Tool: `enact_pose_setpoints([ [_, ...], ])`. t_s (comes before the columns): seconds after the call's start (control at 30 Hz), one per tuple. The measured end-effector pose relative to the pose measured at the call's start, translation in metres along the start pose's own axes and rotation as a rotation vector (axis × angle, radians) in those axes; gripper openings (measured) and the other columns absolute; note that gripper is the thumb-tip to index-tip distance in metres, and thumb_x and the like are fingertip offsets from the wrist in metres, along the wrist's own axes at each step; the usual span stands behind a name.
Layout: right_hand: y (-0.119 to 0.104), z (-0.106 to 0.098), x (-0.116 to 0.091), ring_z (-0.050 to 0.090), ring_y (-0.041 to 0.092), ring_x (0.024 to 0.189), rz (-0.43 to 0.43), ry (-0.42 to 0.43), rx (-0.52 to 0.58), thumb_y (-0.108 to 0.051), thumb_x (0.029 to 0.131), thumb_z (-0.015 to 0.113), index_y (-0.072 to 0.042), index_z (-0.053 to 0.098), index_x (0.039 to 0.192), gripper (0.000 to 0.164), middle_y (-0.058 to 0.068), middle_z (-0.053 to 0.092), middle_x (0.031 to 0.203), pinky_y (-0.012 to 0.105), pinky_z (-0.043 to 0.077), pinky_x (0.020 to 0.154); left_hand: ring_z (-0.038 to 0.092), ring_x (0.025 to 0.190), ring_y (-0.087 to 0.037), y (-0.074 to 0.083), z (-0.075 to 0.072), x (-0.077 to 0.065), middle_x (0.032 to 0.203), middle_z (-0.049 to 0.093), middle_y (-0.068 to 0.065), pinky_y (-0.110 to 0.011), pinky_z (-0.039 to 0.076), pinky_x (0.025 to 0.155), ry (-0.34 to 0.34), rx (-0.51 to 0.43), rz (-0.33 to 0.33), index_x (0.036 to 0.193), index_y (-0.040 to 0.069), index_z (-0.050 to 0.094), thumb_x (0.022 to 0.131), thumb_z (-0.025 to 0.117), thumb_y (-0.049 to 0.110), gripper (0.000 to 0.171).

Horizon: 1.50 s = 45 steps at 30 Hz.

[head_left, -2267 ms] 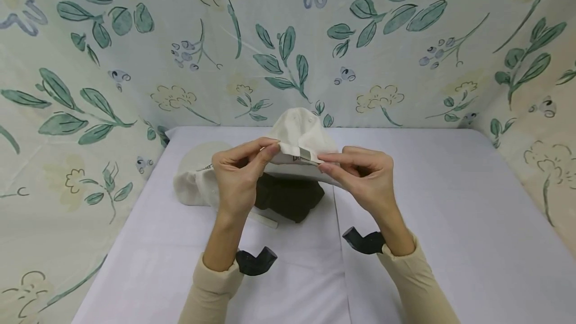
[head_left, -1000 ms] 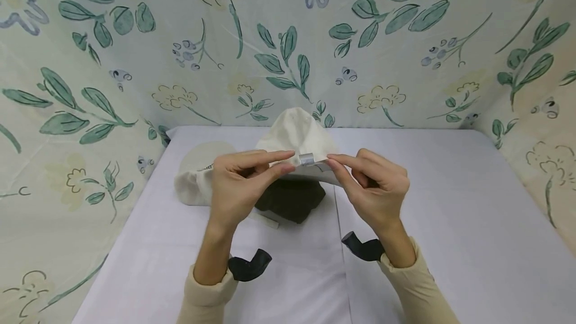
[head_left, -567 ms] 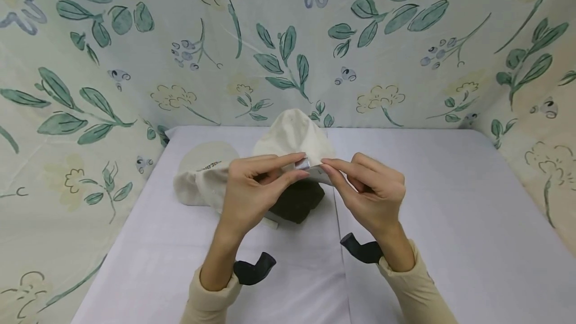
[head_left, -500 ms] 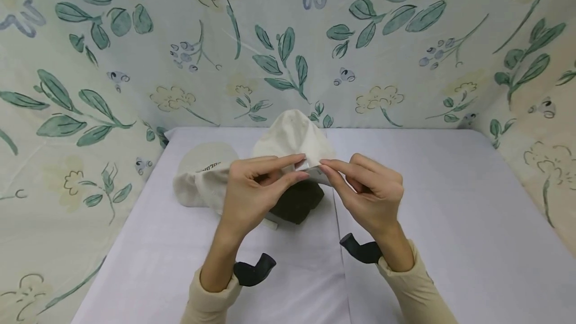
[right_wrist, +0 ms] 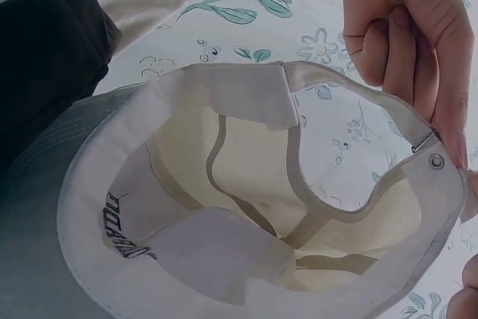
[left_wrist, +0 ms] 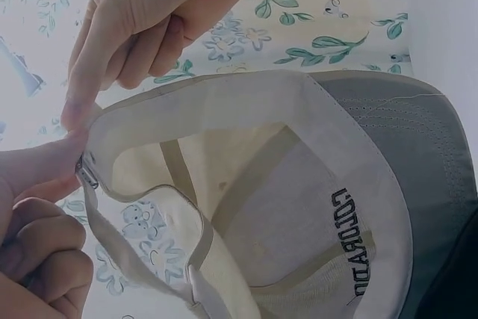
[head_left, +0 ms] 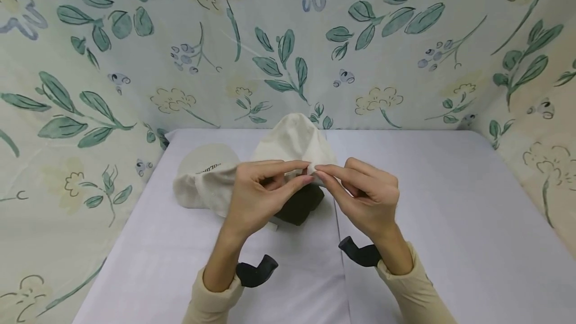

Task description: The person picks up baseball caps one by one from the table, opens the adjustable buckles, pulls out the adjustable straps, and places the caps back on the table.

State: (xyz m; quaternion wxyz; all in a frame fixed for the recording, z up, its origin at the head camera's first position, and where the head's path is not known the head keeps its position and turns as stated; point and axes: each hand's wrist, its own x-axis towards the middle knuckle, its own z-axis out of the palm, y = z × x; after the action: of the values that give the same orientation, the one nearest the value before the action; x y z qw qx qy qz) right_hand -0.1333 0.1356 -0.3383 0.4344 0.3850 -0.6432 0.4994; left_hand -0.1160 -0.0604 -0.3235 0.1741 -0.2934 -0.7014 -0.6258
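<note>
Both hands pinch the back strap of an off-white baseball cap (head_left: 292, 139), raised in front of the person. My left hand (head_left: 258, 194) holds the strap between thumb and index finger. Right beside it, my right hand (head_left: 366, 189) pinches the strap the same way, the fingertips almost meeting. In the left wrist view a small metal buckle (left_wrist: 88, 173) sits on the strap at the fingertips. A metal eyelet (right_wrist: 436, 161) shows near the strap end in the right wrist view. Dark "COLORADO" lettering (left_wrist: 351, 240) is inside the crown. The fingertips mostly hide the strap in the head view.
A second light cap (head_left: 207, 174) with dark lettering lies at the left on the white-covered table (head_left: 427, 214). A dark cloth item (head_left: 299, 206) lies under the hands. Flowered fabric (head_left: 315, 54) hangs behind. Each wrist wears a black camera mount (head_left: 257, 270).
My left hand has moved right along the strap towards my right hand. The silvery buckle, visible between the hands earlier, is now covered by fingertips in the head view.
</note>
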Motion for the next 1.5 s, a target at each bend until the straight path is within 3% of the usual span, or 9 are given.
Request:
enact_pose_setpoints([
  [0.27,0.001,0.002,-0.001,0.02,0.003,0.048,0.003,0.017,0.003,-0.02,0.093,0.079,0.007,0.079,0.081,0.03,-0.005,0.028,0.052,0.013,0.014,0.05,0.026,0.046,-0.006,-0.003,-0.003,0.001,0.054,0.047,0.001,-0.02,0.023,0.044,0.035,0.002,0.046,0.099,-0.003,0.081,0.082,0.084,-0.004,0.017],
  [0.57,0.002,0.005,-0.003,0.019,0.005,0.049,0.031,0.091,-0.031,-0.022,0.09,0.082,0.007,0.08,0.083,0.03,-0.004,0.025,0.052,0.013,0.014,0.051,0.023,0.049,-0.008,-0.003,-0.003,0.002,0.052,0.026,0.003,-0.025,0.024,0.046,0.112,-0.04,0.022,0.097,-0.004,0.081,0.08,0.084,-0.007,0.017],
  [0.73,0.004,0.008,-0.005,0.021,0.005,0.05,0.024,0.127,-0.014,-0.02,0.088,0.084,0.005,0.081,0.083,0.026,-0.003,0.026,0.052,0.014,0.015,0.051,0.021,0.05,-0.009,-0.002,-0.004,0.002,0.052,0.025,0.003,-0.025,0.022,0.046,0.161,-0.052,-0.005,0.098,-0.004,0.081,0.08,0.084,-0.006,0.018],
  [0.97,0.011,0.014,-0.008,0.021,0.006,0.05,-0.032,0.127,0.051,-0.014,0.086,0.086,0.005,0.08,0.079,0.021,-0.002,0.028,0.052,0.015,0.014,0.051,0.02,0.05,-0.009,-0.002,-0.004,0.003,0.052,0.025,0.003,-0.025,0.02,0.046,0.199,-0.071,0.005,0.098,-0.006,0.08,0.08,0.083,-0.008,0.018],
  [1.5,0.015,0.022,-0.013,0.021,0.005,0.049,-0.037,0.149,0.04,-0.009,0.086,0.085,0.006,0.081,0.081,0.016,-0.001,0.037,0.049,0.015,0.017,0.051,0.02,0.049,-0.01,-0.001,-0.003,0.002,0.052,0.024,0.002,-0.025,0.023,0.046,0.245,-0.114,-0.024,0.098,-0.007,0.08,0.081,0.084,-0.006,0.017],
])
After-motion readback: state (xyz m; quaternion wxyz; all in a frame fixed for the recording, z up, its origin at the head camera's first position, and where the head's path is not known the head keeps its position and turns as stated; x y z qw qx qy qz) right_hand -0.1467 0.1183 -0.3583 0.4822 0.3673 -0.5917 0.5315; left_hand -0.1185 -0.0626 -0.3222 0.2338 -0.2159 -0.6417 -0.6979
